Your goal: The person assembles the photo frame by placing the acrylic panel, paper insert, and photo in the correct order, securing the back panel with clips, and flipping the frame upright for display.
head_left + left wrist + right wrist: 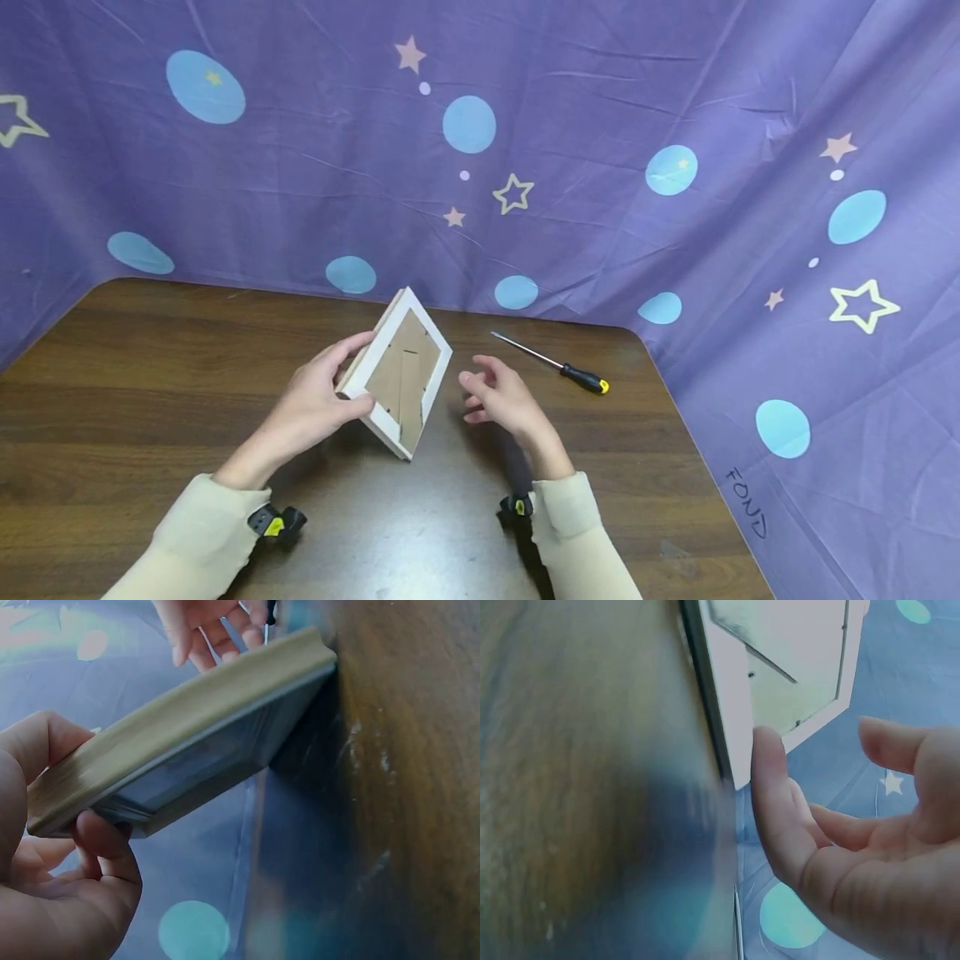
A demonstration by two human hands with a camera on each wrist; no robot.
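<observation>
A picture frame (386, 379) with a white border and a brown backboard stands tilted, its back facing me. My left hand (311, 400) grips it by its left side, thumb on the back border and fingers around the other face. In the left wrist view, the frame's pale wooden edge (187, 705) lies between thumb and fingers, with the glazed front partly in shadow. To the right of the frame hovers my right hand (510, 402), fingers loosely bent and holding nothing. The right wrist view shows its fingertips near the frame's back (799, 705); whether they touch is unclear.
A screwdriver (581, 377) with a black and yellow handle lies on the wooden table (150, 400), behind and right of my right hand. Purple cloth (570, 208) with stars and blue spots rises along the table's back and right edges.
</observation>
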